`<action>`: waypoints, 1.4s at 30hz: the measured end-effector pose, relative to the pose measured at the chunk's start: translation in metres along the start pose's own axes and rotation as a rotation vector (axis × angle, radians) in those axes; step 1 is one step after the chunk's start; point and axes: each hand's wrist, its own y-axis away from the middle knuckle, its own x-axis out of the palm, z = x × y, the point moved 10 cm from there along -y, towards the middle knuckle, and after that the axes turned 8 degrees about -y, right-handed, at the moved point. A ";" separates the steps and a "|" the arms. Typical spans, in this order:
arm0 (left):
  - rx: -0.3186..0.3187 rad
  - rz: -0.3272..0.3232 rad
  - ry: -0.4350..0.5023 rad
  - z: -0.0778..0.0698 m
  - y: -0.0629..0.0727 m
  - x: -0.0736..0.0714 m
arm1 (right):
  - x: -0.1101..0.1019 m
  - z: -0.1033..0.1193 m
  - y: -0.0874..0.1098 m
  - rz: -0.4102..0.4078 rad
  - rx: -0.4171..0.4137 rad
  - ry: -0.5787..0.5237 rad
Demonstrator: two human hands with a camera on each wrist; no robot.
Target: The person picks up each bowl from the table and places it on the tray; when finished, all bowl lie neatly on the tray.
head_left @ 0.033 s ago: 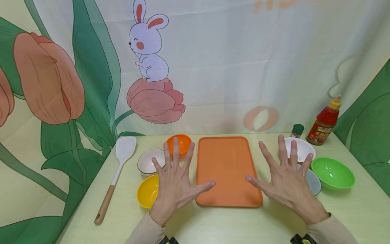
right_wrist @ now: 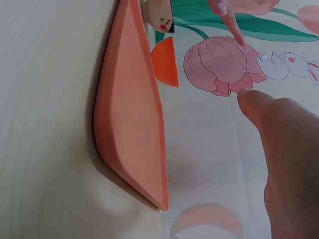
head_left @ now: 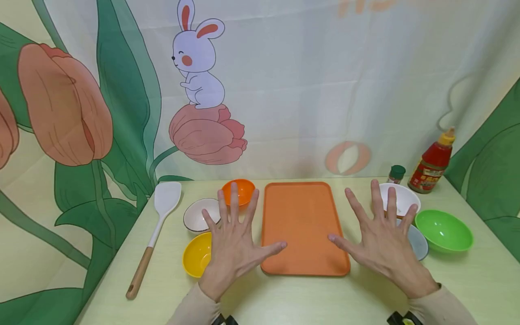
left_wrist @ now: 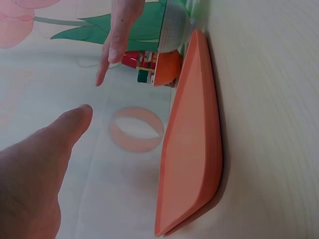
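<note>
Both hands hover above the table with fingers spread wide, holding nothing. In the head view my left hand (head_left: 235, 246) overlaps the left edge of an orange tray (head_left: 302, 225) with its thumb. It partly covers a yellow bowl (head_left: 196, 257), and a white bowl (head_left: 199, 215) and a small orange bowl (head_left: 243, 189) sit just beyond its fingers. My right hand (head_left: 383, 246) has its thumb over the tray's right edge. Behind its fingers are a white bowl (head_left: 400, 196) and a grey-blue bowl (head_left: 418, 243), both partly hidden. Both wrist views show the tray lying flat on the table.
A white spatula (head_left: 152, 243) with a wooden handle lies at the far left. On the right stand a green bowl (head_left: 443, 230), a red sauce bottle (head_left: 432, 164) with a yellow cap and a small green-lidded jar (head_left: 396, 174). A printed curtain (head_left: 292, 90) hangs behind the table.
</note>
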 end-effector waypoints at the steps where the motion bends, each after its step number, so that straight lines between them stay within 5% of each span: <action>1: 0.001 0.001 0.001 0.000 0.000 0.000 | 0.000 0.000 0.000 -0.001 0.000 0.001; 27: 0.043 -0.010 0.008 -0.015 -0.003 -0.001 | -0.014 -0.017 -0.001 0.023 0.068 0.011; 34: 0.065 -0.050 0.304 -0.019 0.000 -0.004 | -0.032 -0.033 -0.003 -0.012 0.075 -0.097; 42: 0.015 0.083 0.714 -0.018 0.017 0.023 | -0.073 -0.073 0.007 -0.225 0.027 -0.399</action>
